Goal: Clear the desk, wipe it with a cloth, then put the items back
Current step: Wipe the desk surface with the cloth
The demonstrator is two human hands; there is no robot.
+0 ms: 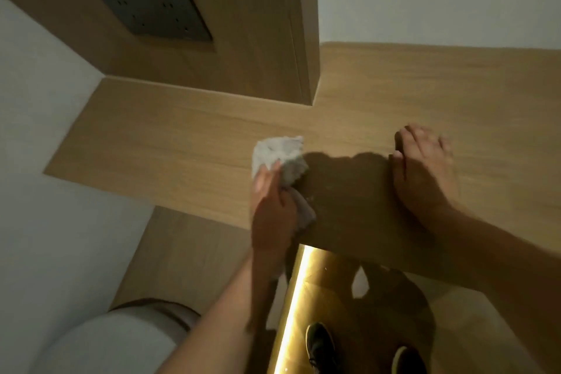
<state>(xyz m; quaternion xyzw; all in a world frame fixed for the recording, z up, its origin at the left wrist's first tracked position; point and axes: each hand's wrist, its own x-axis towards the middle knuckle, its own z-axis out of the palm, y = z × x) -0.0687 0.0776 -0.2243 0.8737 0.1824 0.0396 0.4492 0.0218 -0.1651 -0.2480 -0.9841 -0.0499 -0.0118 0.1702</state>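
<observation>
Cloth (pixel 280 158) bunched in left hand (pixel 273 206), fingers curled round it, pressed to the wooden counter (pixel 182 143) to wipe. Right hand (pixel 425 170) spread flat on counter, likely bracing the lean

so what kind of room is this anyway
Probably a hotel room or a bedroom with a built-in desk. A wooden desk runs along the wall, a dark socket panel sits in the wood panelling above it, and a glowing light strip runs beneath the desk edge.
</observation>
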